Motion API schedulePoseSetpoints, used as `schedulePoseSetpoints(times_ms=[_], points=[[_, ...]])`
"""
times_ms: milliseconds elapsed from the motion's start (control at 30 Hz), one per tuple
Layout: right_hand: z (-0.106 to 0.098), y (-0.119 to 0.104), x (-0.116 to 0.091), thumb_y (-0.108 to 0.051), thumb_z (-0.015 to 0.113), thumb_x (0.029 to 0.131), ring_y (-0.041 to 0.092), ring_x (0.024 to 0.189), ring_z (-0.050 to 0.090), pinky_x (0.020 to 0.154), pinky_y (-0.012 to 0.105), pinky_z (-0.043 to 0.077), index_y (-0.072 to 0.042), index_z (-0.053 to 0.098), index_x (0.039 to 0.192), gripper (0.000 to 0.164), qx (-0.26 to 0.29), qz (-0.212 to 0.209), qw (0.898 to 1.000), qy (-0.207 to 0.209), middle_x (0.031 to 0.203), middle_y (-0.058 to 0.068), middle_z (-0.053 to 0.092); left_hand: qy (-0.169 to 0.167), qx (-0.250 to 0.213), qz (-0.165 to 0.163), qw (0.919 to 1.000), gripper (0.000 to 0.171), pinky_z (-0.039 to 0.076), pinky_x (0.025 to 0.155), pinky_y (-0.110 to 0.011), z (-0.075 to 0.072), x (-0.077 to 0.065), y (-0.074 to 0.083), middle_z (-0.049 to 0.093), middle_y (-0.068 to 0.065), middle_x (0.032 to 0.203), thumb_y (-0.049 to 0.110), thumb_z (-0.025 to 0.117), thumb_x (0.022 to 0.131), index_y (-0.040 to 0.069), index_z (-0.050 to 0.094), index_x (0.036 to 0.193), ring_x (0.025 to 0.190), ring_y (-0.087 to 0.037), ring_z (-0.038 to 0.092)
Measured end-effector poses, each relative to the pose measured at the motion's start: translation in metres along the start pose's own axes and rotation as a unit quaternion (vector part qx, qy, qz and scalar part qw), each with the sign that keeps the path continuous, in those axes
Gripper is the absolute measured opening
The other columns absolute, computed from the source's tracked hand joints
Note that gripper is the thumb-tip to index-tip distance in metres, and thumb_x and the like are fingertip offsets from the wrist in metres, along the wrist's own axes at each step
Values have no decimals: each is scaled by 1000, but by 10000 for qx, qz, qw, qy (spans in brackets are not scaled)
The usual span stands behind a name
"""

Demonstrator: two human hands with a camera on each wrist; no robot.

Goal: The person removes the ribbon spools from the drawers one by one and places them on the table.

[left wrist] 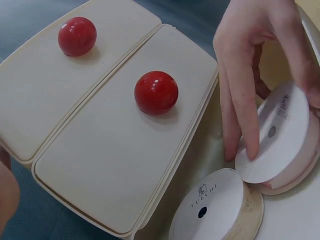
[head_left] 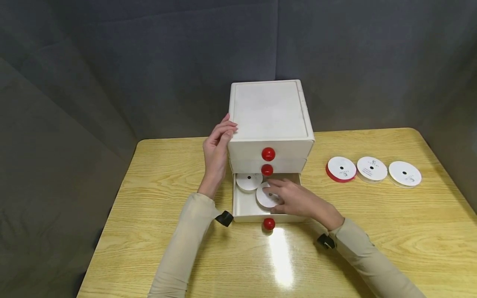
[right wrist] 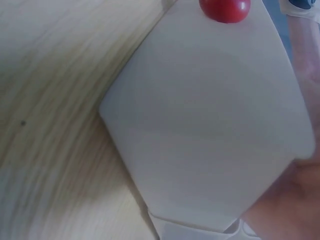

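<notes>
My right hand (head_left: 298,200) reaches into the pulled-out bottom drawer (head_left: 242,209) of a small white cabinet (head_left: 268,111). Its fingers and thumb grip opposite sides of a white-faced ribbon spool (left wrist: 280,152), which tilts in the left wrist view. Beside it, a second ribbon spool (head_left: 246,183) lies flat in the drawer, toward the back left. My left hand (head_left: 216,151) rests against the cabinet's upper left edge, fingertips on its top. In the right wrist view the drawer front (right wrist: 200,115) hides most of the right hand.
Three more ribbon spools lie in a row on the wooden table (head_left: 167,198) right of the cabinet: one with red ribbon (head_left: 340,167), a middle one (head_left: 372,169) and a far-right one (head_left: 405,174). Two upper drawers with red knobs (head_left: 268,154) are closed. Dark cloth (head_left: 179,74) hangs behind.
</notes>
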State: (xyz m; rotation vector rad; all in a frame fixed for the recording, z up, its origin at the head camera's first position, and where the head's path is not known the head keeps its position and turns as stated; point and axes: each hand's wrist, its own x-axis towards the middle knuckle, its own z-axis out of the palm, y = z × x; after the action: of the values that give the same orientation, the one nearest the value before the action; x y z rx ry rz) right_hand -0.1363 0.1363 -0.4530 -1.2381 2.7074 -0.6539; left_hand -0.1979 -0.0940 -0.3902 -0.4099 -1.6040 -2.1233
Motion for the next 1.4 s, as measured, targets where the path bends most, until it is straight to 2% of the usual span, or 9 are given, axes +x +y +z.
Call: schedulePoseSetpoints(times_ms=[233,500,967,1167,1400], points=[[2,3,-1,-19,71,92,42,110,67,94,56,57,4,75,115,33,162,-220,9972,701,122,23,71,0,54,27,10000,23,36,122,-37,0,1,0,72,6,104,-1,60,98,13,78,94,141,-23,51],[0,0,-1,-20,75,94,31,102,72,90,46,61,-3,79,103,20,375,57,9940,1021,109,15,76,-3,63,36,10000,24,35,122,-38,1,1,0,72,6,104,0,60,98,15,78,93,141,-23,51],[-1,-1,-2,-16,73,96,19,89,69,79,37,61,-8,79,96,10,478,65,9931,1071,96,4,74,18,41,17,10000,25,35,122,-37,0,1,0,72,6,105,1,59,98,16,78,93,141,-23,50],[-5,-1,-6,-17,73,96,19,91,70,80,38,61,-9,79,98,10,574,64,9926,1069,98,3,75,4,1,49,10000,26,35,122,-38,0,1,-1,72,6,105,0,59,98,18,77,93,141,-24,50],[-12,-4,-11,-18,79,92,21,91,72,80,39,62,-8,80,98,12,800,100,9913,1042,99,3,77,25,6,6,10000,27,35,122,-37,0,0,0,72,6,104,-1,59,98,18,77,93,141,-23,50]])
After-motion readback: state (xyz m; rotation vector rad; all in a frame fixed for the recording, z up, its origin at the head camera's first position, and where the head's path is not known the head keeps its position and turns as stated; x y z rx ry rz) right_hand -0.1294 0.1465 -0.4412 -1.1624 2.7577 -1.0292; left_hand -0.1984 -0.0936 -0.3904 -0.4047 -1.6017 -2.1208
